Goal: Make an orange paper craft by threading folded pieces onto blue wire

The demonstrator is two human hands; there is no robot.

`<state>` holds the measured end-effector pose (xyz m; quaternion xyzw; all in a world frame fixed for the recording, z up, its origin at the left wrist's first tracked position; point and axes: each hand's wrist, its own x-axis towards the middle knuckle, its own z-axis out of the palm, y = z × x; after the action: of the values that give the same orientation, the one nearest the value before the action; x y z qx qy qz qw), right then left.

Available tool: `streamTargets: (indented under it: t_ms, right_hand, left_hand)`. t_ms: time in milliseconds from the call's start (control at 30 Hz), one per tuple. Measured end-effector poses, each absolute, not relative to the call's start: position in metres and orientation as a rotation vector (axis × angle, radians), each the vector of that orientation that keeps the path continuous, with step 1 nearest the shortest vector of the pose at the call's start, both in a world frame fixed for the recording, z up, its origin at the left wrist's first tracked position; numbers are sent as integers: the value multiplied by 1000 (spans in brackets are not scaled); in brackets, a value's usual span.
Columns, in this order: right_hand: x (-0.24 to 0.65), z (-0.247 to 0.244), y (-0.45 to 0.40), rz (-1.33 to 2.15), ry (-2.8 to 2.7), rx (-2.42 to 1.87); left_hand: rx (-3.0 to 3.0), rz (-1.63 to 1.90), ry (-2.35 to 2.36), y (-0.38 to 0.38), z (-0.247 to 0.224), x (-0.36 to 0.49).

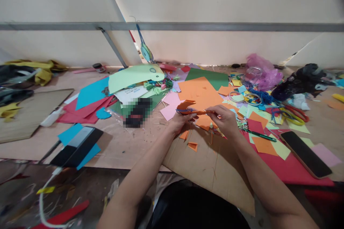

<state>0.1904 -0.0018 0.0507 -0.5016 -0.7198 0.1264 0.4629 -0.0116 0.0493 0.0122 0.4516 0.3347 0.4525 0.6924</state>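
My left hand (pixel 182 120) is closed on a folded orange paper piece (pixel 186 105), with something thin and blue beside its fingers. A narrow twisted orange strip (pixel 200 112) runs from there to my right hand (pixel 221 117), whose fingers pinch its other end. Both hands are just above the near edge of a large orange sheet (pixel 200 91). Small orange scraps (pixel 192 146) lie below them on a brown cardboard sheet (pixel 212 164).
To the right are scissors (pixel 292 114), a green pen (pixel 259 135), a phone (pixel 306 154) and coloured paper squares. A black power bank (pixel 76 146) with a white cable lies left. Behind are a pink plastic bag (pixel 264 71) and a green sheet (pixel 134 77).
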Motion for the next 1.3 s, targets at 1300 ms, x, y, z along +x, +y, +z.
streamTargets:
  t_ms: [1300]
  right_hand:
    - [192,50,1,125,-1900,-1127]
  left_hand:
    - [992,981,815,48,16,-13]
